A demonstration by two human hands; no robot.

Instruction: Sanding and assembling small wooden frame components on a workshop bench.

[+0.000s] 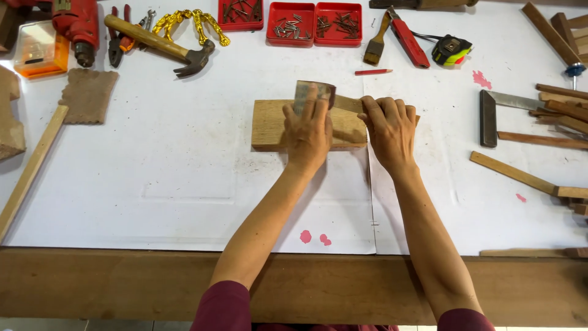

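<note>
A thick wooden block (269, 124) lies flat in the middle of the white-covered bench. My left hand (308, 130) presses a folded sheet of sandpaper (313, 94) down on the block's top, fingers spread over it. My right hand (390, 125) is curled over the right end of a thin wooden strip (348, 104) that lies across the block's far right corner. Both forearms reach in from the near edge.
A hammer (160, 43), pliers (116, 37), a red drill (76, 24) and gold fittings (191, 21) lie at back left. Red trays of nails (291, 23) sit at back centre. Brush (375, 43), pencil (372, 72), tape measure (452, 50), try square (488, 117) and wood strips (539, 140) are on the right.
</note>
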